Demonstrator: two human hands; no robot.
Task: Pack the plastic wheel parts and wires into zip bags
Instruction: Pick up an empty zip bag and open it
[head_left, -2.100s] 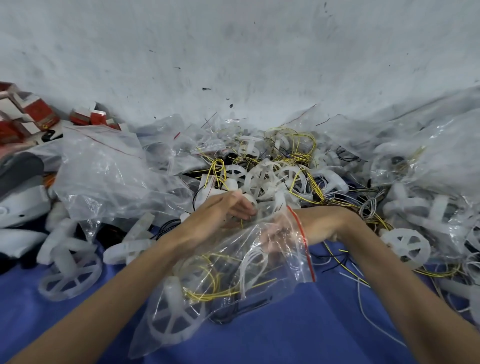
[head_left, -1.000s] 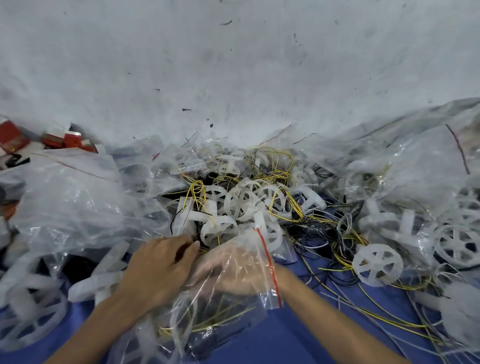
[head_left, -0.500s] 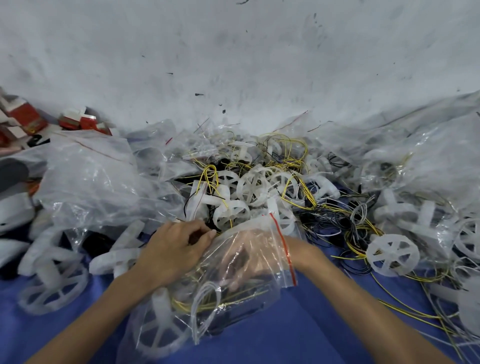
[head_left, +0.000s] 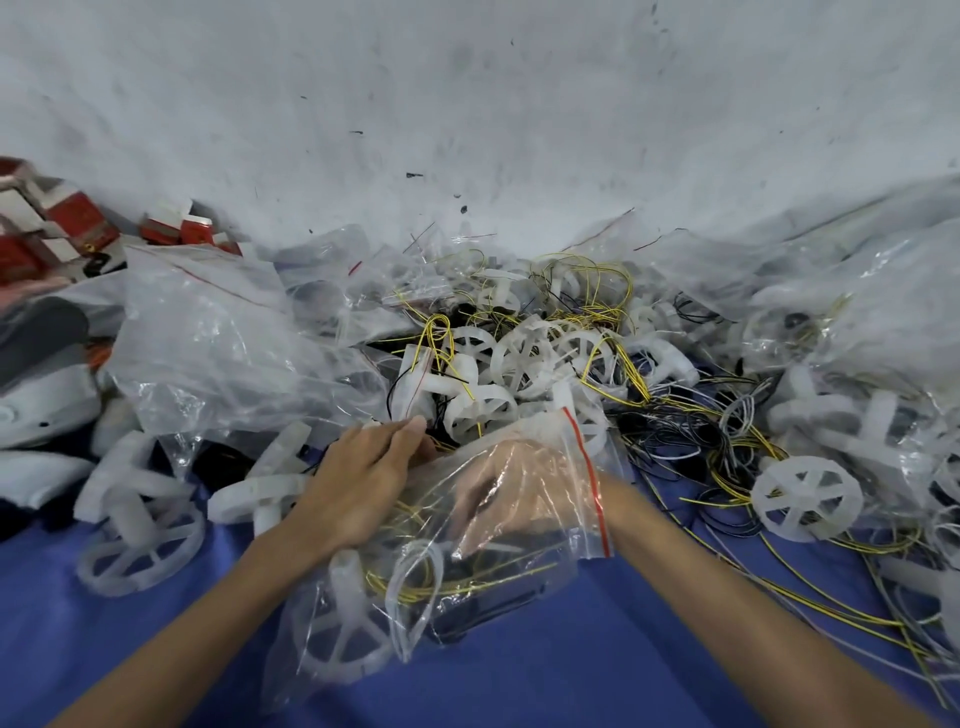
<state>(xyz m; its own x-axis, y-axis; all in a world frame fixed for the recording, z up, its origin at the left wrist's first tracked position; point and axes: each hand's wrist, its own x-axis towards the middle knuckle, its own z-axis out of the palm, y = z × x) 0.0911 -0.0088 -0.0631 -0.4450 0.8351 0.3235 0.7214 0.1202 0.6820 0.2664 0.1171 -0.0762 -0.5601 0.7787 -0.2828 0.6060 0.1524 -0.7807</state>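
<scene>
Filling step. Left hand (head_left: 363, 480) pinches zip bag (head_left: 592, 499) mouth; right hand (head_left: 511, 491) inside, grip unclear through plastic. Next: fetch more wheel parts (head_left: 478, 410), wires (head_left: 621, 371) from pile.

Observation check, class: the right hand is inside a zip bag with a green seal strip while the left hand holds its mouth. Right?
No: the head view shows the seal strip is red, not green. The right hand is inside the zip bag while the left hand holds its mouth.
</scene>
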